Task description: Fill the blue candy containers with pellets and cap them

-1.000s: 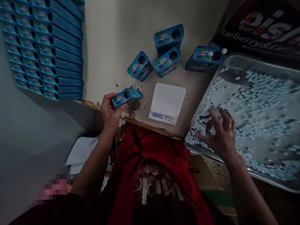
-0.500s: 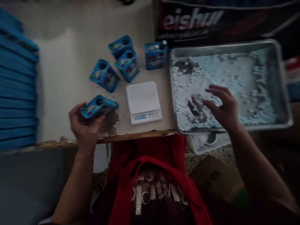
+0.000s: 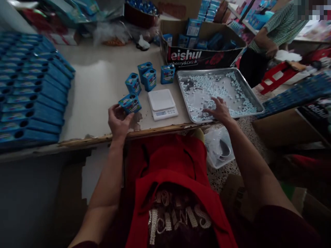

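In the head view my left hand (image 3: 119, 120) holds a small blue printed candy box (image 3: 131, 104) by its sides, just above the table's front edge. The box is tilted, with a dark round hole in its top. My right hand (image 3: 220, 111), fingers apart and holding nothing, hovers over the near side of a metal tray (image 3: 195, 119). Pale blue pellet-like candies (image 3: 207, 82) are scattered in the tray. Under the fingers lies a shiny object that I cannot make out. Between my hands stands a white digital scale (image 3: 161, 100) with nothing on its platform.
Several blue boxes (image 3: 150, 80) stand behind the scale. Stacked blue boxes (image 3: 38, 103) fill the table's left side. An open carton (image 3: 204, 57) borders the tray's far side. A person (image 3: 271, 38) is at the back right. Below the table sits a plastic container (image 3: 219, 151).
The view has lifted, bringing the carton, the back of the table and another person into sight. My left hand still holds the box, now turned more upright. My right hand stays over the tray.
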### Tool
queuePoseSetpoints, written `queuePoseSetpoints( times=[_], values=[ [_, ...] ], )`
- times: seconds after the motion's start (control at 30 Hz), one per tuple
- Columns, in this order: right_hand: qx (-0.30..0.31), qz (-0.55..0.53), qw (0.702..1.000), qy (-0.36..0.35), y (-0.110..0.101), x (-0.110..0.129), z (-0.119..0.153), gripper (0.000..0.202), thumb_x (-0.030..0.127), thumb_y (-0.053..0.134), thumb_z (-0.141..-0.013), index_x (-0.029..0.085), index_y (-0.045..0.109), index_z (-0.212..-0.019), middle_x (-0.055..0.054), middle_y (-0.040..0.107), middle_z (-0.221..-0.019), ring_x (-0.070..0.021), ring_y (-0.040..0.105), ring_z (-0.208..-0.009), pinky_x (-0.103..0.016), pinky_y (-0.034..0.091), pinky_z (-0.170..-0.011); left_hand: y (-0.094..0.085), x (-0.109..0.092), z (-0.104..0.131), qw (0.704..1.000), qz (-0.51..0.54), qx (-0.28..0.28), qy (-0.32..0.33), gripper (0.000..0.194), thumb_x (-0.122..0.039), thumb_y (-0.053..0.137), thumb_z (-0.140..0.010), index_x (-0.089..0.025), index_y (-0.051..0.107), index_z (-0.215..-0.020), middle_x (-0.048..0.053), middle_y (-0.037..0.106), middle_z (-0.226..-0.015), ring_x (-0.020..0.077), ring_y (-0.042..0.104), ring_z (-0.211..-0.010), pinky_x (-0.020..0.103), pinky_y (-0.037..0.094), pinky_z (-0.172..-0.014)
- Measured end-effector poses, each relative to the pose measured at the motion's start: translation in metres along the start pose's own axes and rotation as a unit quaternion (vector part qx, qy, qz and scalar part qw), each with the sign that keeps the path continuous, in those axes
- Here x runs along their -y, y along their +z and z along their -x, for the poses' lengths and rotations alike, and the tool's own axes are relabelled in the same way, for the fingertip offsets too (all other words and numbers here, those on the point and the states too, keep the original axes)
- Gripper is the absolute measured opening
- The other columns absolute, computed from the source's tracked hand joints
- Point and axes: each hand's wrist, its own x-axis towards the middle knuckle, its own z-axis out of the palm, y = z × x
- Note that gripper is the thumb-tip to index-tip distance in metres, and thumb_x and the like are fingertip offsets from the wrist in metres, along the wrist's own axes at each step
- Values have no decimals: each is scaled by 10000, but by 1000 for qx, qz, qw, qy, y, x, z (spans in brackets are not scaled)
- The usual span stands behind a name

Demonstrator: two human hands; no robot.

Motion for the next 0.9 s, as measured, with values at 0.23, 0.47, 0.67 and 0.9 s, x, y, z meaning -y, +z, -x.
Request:
queuePoseSetpoints(
  times=[0.23, 0.47, 0.67, 0.9],
  values=[
    [-34, 11, 999, 38, -5, 14, 5, 849, 732, 675, -1027, 136, 668, -1632, -290, 635, -1638, -475, 550, -1551, -591, 454, -1292, 1, -11, 0, 996, -81, 27, -10, 654, -365, 921, -905, -217, 568, -1435, 169, 741, -1437, 299, 772, -1342, 469, 639, -1188],
    [12, 44, 997, 66, -8, 17, 6, 866, 761, 585, -1067, 128, 656, -1654, -301, 615, -1660, -483, 573, -1538, -595, 446, -1289, -5, -22, 8, 986, -160, -40, 41, 706, -331, 900, -906, -279, 548, -1516, 178, 662, -1623, 328, 717, -1441, 513, 620, -1159],
    [64, 73, 994, 45, -5, 13, 8, 968, 847, 537, -1056, 177, 523, -1755, -319, 450, -1810, -542, 475, -1634, -681, 420, -1294, 8, -47, -4, 983, -181, -26, 31, 654, -268, 925, -844, -232, 626, -1425, 143, 748, -1467, 291, 793, -1266, 425, 678, -1055],
    [45, 37, 998, 35, -7, 14, 18, 897, 784, 503, -1089, 167, 546, -1739, -307, 459, -1805, -565, 485, -1629, -722, 434, -1293, 8, -67, -17, 968, -249, -24, -9, 450, -255, 912, -795, -190, 715, -1195, 42, 764, -1114, 226, 780, -1016, 337, 707, -886]
  ],
)
